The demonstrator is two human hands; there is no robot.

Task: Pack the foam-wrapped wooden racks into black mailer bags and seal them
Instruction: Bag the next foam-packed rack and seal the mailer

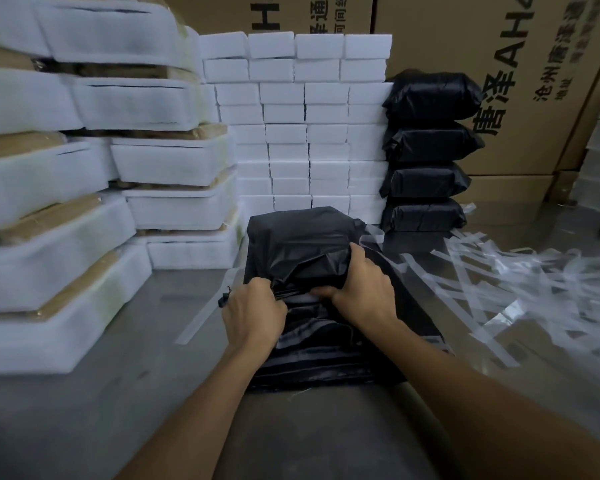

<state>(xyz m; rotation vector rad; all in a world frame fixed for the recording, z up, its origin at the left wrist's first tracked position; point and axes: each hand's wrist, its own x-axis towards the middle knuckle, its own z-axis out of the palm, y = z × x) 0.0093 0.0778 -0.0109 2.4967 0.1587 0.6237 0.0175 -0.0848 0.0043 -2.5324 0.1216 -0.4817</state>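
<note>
On the grey floor (84, 393), in front of 4 stacked sealed black parcels (428, 150), the left hand (253, 315) and right hand (366, 287) curl their fingers (321, 292) around the open end of a filled black mailer bag (298, 244).

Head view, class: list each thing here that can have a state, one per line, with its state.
Black mailer bag: filled, open end being folded, not yet sealed.
Left hand: gripping the bag's flap.
Right hand: pressing the folded plastic down.
Finished black parcels: sealed, stacked four high.
Foam-wrapped racks: unbagged, stacked.
Clear strips: loose, scattered.
</note>
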